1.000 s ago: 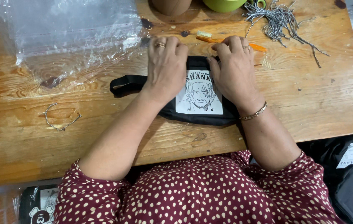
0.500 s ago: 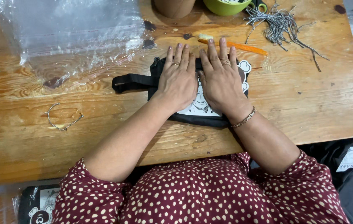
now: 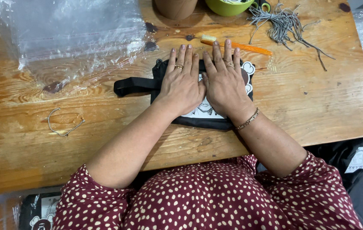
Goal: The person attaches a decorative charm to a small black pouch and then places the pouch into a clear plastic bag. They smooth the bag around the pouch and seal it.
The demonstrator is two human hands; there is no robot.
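While the wooden table [image 3: 326, 106] takes up most of the view, its largest covering is a heap of clear plastic bags [image 3: 70, 34] at the far left, lying flat and crumpled, with nothing visible inside them. Next in size is the black pouch [image 3: 202, 121], lying flat near the middle of the table, its black strap [image 3: 132, 85] running out to the left. A white printed panel with a drawn figure shows on its top face, mostly hidden. Both hands lie palm down on the pouch, side by side, thumbs touching or nearly so. The left hand [image 3: 183, 83] has its fingers straight and close together, pointing away from the person, tips at the pouch's far edge; it grips nothing. The right hand [image 3: 224, 81] lies the same way, fingers slightly fanned, tips just past the far edge, near an orange toothbrush [image 3: 237, 44]. At the far edge stand a brown cylindrical container [image 3: 175, 7] and a green bowl [image 3: 230, 6]; their contents cannot be told. A bundle of grey cords [image 3: 288, 23] lies far right. A thin metal chain [image 3: 64, 125] lies apart, left.
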